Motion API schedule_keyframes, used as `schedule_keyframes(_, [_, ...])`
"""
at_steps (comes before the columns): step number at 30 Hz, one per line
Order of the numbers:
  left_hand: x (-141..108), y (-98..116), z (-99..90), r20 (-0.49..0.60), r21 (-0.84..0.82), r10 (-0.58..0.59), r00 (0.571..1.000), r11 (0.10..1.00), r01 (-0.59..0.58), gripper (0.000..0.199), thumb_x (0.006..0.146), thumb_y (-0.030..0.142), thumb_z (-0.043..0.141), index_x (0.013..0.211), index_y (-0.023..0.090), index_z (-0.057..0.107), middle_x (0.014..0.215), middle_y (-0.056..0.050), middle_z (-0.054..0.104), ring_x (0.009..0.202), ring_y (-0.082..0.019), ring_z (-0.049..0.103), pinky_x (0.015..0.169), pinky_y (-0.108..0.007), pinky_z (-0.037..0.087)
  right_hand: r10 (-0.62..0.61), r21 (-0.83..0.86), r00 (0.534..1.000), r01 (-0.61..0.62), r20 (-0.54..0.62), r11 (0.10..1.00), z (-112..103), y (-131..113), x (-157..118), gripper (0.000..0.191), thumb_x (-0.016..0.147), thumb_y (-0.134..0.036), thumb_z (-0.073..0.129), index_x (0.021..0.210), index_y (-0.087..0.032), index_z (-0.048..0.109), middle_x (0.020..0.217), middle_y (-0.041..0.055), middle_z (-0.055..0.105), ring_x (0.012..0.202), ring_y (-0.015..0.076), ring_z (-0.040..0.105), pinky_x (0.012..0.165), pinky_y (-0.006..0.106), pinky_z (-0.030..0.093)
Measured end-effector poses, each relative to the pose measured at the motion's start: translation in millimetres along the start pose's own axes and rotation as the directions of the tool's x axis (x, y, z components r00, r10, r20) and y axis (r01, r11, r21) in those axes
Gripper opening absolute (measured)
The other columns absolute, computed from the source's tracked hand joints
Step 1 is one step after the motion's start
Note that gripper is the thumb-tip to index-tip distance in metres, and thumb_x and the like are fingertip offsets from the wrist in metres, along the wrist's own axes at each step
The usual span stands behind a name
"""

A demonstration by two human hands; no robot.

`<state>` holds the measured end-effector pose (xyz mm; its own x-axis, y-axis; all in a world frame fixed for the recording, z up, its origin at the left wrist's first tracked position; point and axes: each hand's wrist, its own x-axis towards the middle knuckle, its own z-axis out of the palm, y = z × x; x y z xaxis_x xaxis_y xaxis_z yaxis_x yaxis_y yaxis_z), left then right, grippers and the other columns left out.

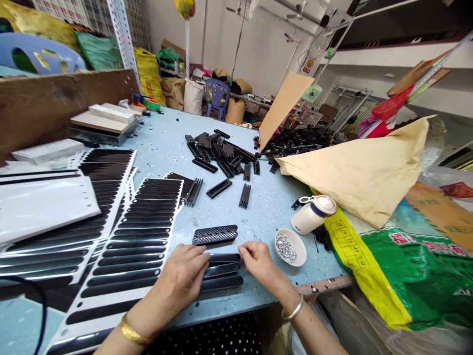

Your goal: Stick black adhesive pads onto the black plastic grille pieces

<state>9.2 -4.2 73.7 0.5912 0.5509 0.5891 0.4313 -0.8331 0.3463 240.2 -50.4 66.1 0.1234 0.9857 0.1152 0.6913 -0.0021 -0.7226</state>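
Note:
Three glossy black strips [223, 269] with rounded ends lie side by side near the table's front edge. My left hand [186, 271] is closed at the left end of the top strip, thumb and fingers pressed together over it. Close to that strip's right end, my right hand [258, 260] is pinched; whatever its fingertips hold is too small or hidden to make out. Just beyond my hands lie black pieces with a dotted texture [215, 234]. A white bowl [302, 256] of small silvery bits [286, 248] stands right of my right hand.
Sheets of black strips [138, 227] cover the left side. Black slotted pieces [221, 153] are heaped farther back, several lying loose nearer. A white lidded cup [308, 217] stands behind the bowl. Brown paper [354, 167] and a green-yellow sack [399, 261] border the right.

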Motion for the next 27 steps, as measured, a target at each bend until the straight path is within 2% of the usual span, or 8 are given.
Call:
schedule_keyframes(4, [10, 9, 16.7, 0.119, -0.091, 0.029, 0.992, 0.996, -0.018, 0.030, 0.087, 0.004, 0.045, 0.092, 0.018, 0.070, 0.089, -0.010, 0.073, 0.084, -0.023, 0.066, 0.076, -0.036, 0.053, 0.037, 0.067, 0.998, -0.040, 0.048, 0.997, 14, 3, 0, 0.031, 0.087, -0.026, 0.059, 0.060, -0.017, 0.069, 0.045, -0.0033, 0.055, 0.043, 0.0112, 0.049, 0.043, 0.021, 0.033])
schedule_keyframes(9, [11, 5, 28.9, 0.211, -0.127, 0.013, 0.977, 0.992, 0.014, 0.029, 0.086, 0.004, 0.044, 0.088, 0.017, 0.071, 0.084, -0.010, 0.071, 0.077, -0.022, 0.064, 0.073, -0.036, 0.052, 0.067, 0.123, 0.992, -0.080, 0.106, 0.989, 18, 9, 3, 0.022, 0.082, -0.025, 0.068, 0.062, -0.016, 0.072, 0.050, -0.0027, 0.062, 0.045, 0.0099, 0.052, 0.043, 0.019, 0.036])
schedule_keyframes(14, [8, 4, 30.8, 0.232, -0.130, -0.007, 0.973, 0.991, 0.038, 0.032, 0.087, 0.004, 0.043, 0.090, 0.018, 0.071, 0.082, -0.008, 0.069, 0.076, -0.021, 0.062, 0.071, -0.034, 0.049, 0.068, 0.113, 0.989, -0.083, 0.132, 0.990, 11, 6, 7, 0.010, 0.074, -0.021, 0.075, 0.066, -0.016, 0.073, 0.057, 0.0000, 0.068, 0.050, 0.0115, 0.056, 0.047, 0.020, 0.040])
schedule_keyframes(21, [9, 7, 27.1, 0.256, -0.178, -0.042, 0.966, 0.980, 0.090, 0.030, 0.085, 0.003, 0.045, 0.087, 0.019, 0.071, 0.077, -0.006, 0.066, 0.077, -0.020, 0.061, 0.073, -0.033, 0.048, -0.041, 0.045, 0.985, 0.034, 0.169, 0.998, -3, 1, 5, 0.004, 0.074, -0.019, 0.077, 0.070, -0.019, 0.075, 0.067, 0.0004, 0.070, 0.063, 0.0138, 0.061, 0.060, 0.024, 0.045])
schedule_keyframes(24, [11, 6, 28.1, 0.246, -0.188, -0.045, 0.968, 0.978, 0.093, 0.029, 0.084, 0.003, 0.047, 0.086, 0.019, 0.070, 0.076, -0.006, 0.066, 0.076, -0.021, 0.062, 0.072, -0.033, 0.049, 0.001, 0.040, 0.980, -0.009, 0.201, 0.999, -5, 1, 6, 0.010, 0.067, -0.022, 0.082, 0.073, -0.018, 0.075, 0.065, 0.0001, 0.069, 0.058, 0.0136, 0.060, 0.053, 0.022, 0.045])
schedule_keyframes(27, [13, 11, 24.2, 0.238, -0.167, -0.058, 0.969, 0.981, 0.100, 0.028, 0.085, 0.003, 0.047, 0.087, 0.019, 0.070, 0.078, -0.007, 0.067, 0.077, -0.021, 0.063, 0.074, -0.034, 0.051, -0.006, 0.040, 0.985, -0.001, 0.173, 0.999, 1, 0, 8, 0.013, 0.076, -0.029, 0.075, 0.072, -0.017, 0.075, 0.060, 0.0009, 0.068, 0.053, 0.0142, 0.060, 0.049, 0.023, 0.044])
